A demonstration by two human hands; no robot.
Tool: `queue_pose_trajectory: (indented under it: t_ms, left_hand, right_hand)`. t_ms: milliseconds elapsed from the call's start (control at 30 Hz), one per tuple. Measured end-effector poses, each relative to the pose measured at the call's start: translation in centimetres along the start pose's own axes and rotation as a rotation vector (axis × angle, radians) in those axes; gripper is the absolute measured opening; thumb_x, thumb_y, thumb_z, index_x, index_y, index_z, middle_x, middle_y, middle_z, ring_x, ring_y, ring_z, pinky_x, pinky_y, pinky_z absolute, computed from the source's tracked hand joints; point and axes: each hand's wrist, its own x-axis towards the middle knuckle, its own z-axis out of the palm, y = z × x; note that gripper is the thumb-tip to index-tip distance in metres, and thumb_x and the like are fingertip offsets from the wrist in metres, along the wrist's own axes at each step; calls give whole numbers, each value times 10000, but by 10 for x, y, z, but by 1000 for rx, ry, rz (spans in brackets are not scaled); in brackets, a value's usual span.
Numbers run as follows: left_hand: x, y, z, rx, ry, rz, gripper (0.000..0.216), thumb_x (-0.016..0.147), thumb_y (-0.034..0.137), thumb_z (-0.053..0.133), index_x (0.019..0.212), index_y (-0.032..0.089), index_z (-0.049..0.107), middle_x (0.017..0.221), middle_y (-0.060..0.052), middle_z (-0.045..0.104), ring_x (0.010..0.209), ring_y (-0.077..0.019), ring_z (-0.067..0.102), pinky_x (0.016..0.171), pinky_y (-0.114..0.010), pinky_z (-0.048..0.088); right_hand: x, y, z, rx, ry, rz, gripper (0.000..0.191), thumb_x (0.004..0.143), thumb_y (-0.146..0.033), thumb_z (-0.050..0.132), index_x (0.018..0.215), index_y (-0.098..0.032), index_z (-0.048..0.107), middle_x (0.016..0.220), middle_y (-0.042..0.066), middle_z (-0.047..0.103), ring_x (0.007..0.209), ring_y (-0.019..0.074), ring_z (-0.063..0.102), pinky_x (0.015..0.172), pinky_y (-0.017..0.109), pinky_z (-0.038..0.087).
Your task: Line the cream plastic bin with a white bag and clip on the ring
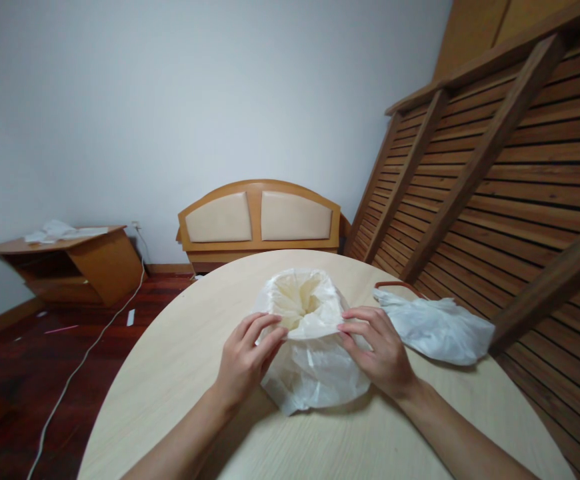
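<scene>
A translucent white plastic bag (pixel 310 373) stands on the round pale wooden table (pixel 180 373), its mouth open towards me. My left hand (pixel 245 360) pinches the near left edge of the bag's rim with curled fingers. My right hand (pixel 377 350) grips the near right edge of the rim the same way. Both hands hold the opening apart. The inside of the bag looks pale yellow; what it contains I cannot make out.
A second crumpled white plastic bag (pixel 435 327) lies on the table to the right, over a reddish-brown loop (pixel 395 285). Slatted wooden frames (pixel 495 173) lean at the right. A headboard (pixel 260 217) stands against the far wall, a low wooden cabinet (pixel 75 263) at the left, a white cable (pixel 80 363) on the floor.
</scene>
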Motion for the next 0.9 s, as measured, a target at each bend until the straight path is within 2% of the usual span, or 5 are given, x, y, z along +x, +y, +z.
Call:
queue_pose_trajectory:
  t_ms: [167,367,533,700,900]
  left_hand:
    - [0,-1,1,-14,-7,-3,133,929,136,629,1050,179,664,1089,-106,704,1033,-233,619,855,-359,592]
    - [-1,-1,2,-24,1,-6,134,932,134,626,1051,189,654,1092,-101,702,1032,-227,620,851,-353,594]
    - [-2,-1,1,-24,3,-12,144,930,128,623,1048,202,659,1083,-96,708,1030,-223,627,847,-355,598]
    - [-2,-1,0,-29,0,-21,172,921,121,628,1067,206,660,1085,-94,708,1034,-223,631,853,-354,597]
    - [-1,-1,0,-37,10,-23,187,908,107,637,1066,201,669,1079,-97,706,1029,-226,632,848,-348,593]
  right_hand:
    - [-6,13,-2,52,-56,-43,192,826,-133,653,978,-249,634,1006,60,684,942,231,653,823,385,538]
    - [-13,17,2,115,-20,173,250,862,-210,566,1112,-214,557,1004,75,661,944,238,658,832,390,550]
    - [-13,17,7,38,-70,192,215,857,-170,587,1065,-227,579,905,39,687,847,219,678,776,365,554]
    - [-9,15,9,28,-75,111,206,849,-125,598,1021,-238,604,823,11,697,763,203,676,725,346,541]
    - [-8,15,6,-70,-2,139,168,830,-144,587,969,-237,573,808,20,667,751,213,657,714,358,522]
